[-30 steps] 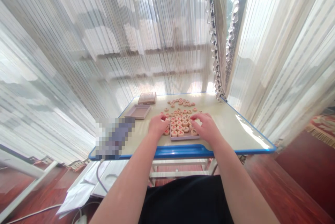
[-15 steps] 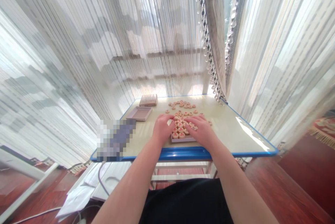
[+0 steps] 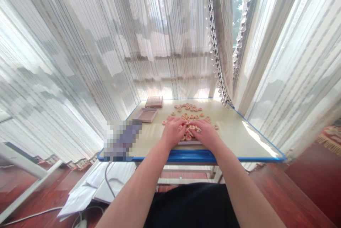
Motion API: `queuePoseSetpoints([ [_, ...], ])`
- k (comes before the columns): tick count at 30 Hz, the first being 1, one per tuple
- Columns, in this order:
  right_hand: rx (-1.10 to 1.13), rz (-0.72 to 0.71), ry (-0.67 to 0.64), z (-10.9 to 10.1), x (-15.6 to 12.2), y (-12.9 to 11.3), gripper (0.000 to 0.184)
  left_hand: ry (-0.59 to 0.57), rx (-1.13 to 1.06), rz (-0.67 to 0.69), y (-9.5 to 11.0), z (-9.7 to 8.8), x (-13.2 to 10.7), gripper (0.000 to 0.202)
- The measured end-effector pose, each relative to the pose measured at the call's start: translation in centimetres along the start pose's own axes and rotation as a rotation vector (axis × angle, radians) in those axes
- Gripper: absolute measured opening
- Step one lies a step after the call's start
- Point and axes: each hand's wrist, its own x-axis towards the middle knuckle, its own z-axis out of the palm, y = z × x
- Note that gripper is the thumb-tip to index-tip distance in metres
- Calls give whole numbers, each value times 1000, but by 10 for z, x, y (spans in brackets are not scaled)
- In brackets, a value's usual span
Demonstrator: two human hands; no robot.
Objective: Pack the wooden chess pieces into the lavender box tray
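Round wooden Chinese chess pieces with red and dark characters fill a shallow box at the table's front edge. My left hand is over the box's left side, its thumb and index finger closed around a chess piece that is partly covered. On the right, my right hand curves over the pieces with thumb and fingers apart, touching those in the box. Both hands hide much of the box. Loose chess pieces lie scattered on the table beyond the hands.
The pale table has a blue rim. An open box lid or tray and a brown box stand at the back left. A pixelated dark object lies at the left. Sheer curtains hang behind.
My left hand has shifted right, closer to my right hand, and now covers the pieces on the left of the box. A piece now shows beside it on the table. The view has turned slightly.
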Motion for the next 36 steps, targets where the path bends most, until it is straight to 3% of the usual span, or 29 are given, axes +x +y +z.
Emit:
queuePoseSetpoints([
  [11,10,-62,29,6,2,-2,25,15,-95,37,-1,2,0,25],
  [20,-79,-79,188,12,6,-12,11,108,-257,-14,-4,4,2,21],
  [28,-161,-73,215,11,3,-12,8,110,-228,-101,-3,3,-1,15],
  [36,-101,-112,220,11,2,-9,13,67,-360,-151,0,6,0,18],
])
